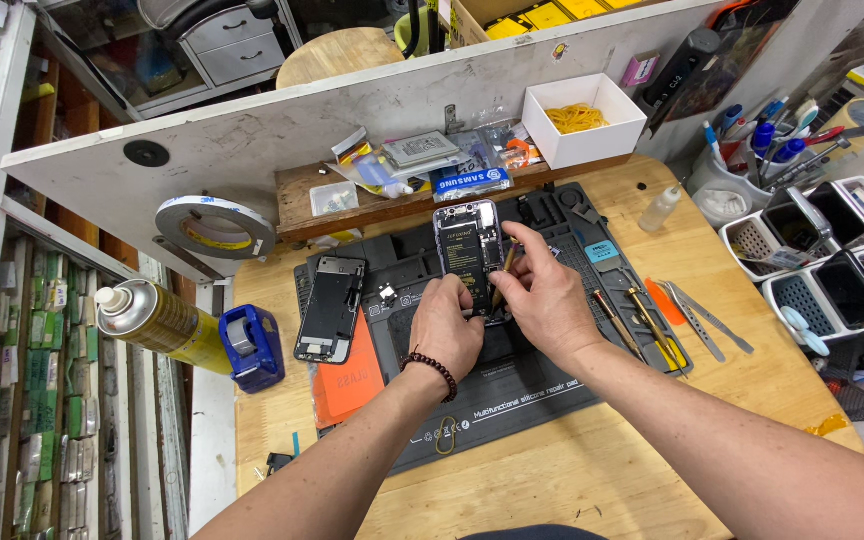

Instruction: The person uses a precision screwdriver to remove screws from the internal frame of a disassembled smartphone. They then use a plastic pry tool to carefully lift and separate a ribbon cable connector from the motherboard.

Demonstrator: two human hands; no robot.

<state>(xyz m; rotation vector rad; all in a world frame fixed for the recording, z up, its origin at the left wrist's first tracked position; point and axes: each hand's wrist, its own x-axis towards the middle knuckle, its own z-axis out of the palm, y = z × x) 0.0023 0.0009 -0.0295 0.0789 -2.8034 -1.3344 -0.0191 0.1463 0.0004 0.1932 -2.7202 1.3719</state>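
**Opened phone held over the repair mat**

The left hand (pixel 445 325) grips the lower end of the opened phone (pixel 468 245) above the dark mat (pixel 512 390) on the bench (pixel 592 470). The right hand (pixel 542 295) pinches a thin tool (pixel 501 277) against its edge.

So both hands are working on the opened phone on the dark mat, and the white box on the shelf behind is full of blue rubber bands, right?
Nearly. The head view shows both hands, left hand and right hand, on the opened phone over the dark mat, but the rubber bands in the white box are yellow, not blue.
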